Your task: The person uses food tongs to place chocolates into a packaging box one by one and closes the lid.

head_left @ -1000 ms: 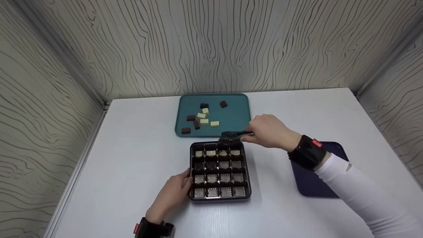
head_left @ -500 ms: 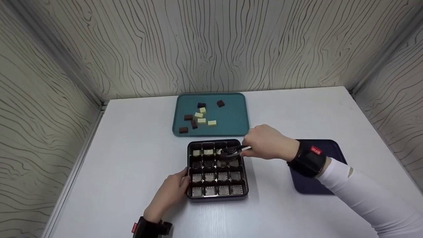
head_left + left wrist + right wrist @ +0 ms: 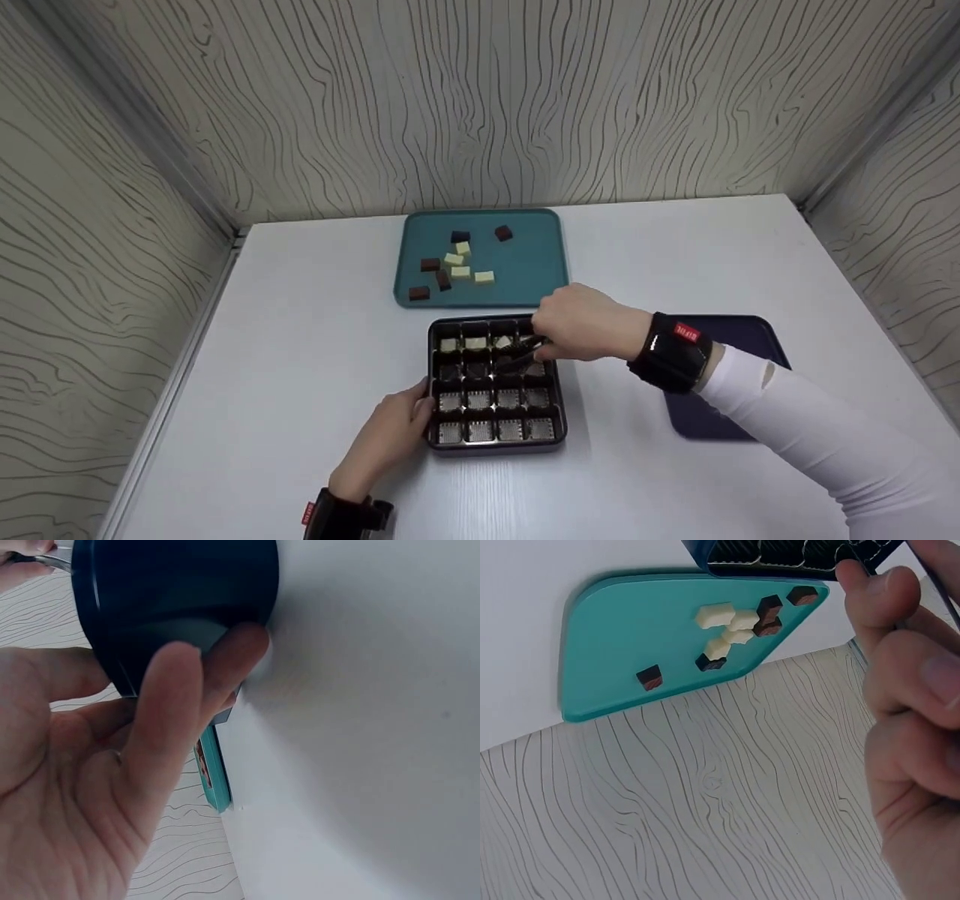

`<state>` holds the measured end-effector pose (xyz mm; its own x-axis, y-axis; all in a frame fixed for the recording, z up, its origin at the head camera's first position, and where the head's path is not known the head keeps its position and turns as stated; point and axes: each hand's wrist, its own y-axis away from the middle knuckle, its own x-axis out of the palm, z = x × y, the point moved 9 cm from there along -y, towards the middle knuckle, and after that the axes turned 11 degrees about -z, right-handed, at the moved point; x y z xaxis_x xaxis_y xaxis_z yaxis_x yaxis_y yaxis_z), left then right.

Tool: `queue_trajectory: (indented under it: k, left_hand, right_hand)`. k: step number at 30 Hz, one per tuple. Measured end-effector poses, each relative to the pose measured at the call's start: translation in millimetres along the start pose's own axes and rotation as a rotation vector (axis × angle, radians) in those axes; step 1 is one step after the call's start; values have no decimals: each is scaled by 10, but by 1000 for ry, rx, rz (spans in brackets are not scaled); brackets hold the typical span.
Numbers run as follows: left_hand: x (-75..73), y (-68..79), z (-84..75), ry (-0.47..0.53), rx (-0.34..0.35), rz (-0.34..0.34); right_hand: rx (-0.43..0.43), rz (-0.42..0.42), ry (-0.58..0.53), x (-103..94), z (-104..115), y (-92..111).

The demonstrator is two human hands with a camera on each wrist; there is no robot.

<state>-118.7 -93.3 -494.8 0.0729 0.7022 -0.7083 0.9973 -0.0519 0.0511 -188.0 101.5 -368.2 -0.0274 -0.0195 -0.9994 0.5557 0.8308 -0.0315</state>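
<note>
My right hand (image 3: 581, 324) grips black tongs (image 3: 517, 360), their tips down in the third compartment of the box's second row. I cannot tell whether a piece sits between the tips. The dark divided box (image 3: 499, 448) has white chocolates (image 3: 475, 343) along its back row and two dark chocolates (image 3: 476, 370) at the left of the second row. The front two rows show bare ridged bottoms. My left hand (image 3: 390, 427) rests against the box's left side; in the left wrist view its fingers (image 3: 169, 690) lie along the outer wall.
Behind the box lies a teal tray (image 3: 525, 259) bearing several white, brown and near-black chocolates. A dark blue tray (image 3: 705, 420) sits to the right, partly under my right forearm. Patterned walls (image 3: 480, 105) enclose the white table (image 3: 300, 315).
My right hand has brought the tongs from the box's back edge toward me and down into the second row. The left hand has stayed at the box's left side.
</note>
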Motion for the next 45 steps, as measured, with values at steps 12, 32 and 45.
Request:
queue_trajectory:
  k: [12,32,45]
  left_hand:
    - [-4,-6,9,8,-8,-5]
    - [3,0,19,13,-13,1]
    - [-10,-4,6,11,-8,-3]
  right_hand:
    - [-46,197,116,75,84,-316]
    - [-114,259,244,254,270,-539]
    - [-79,218,206,54,167,-455]
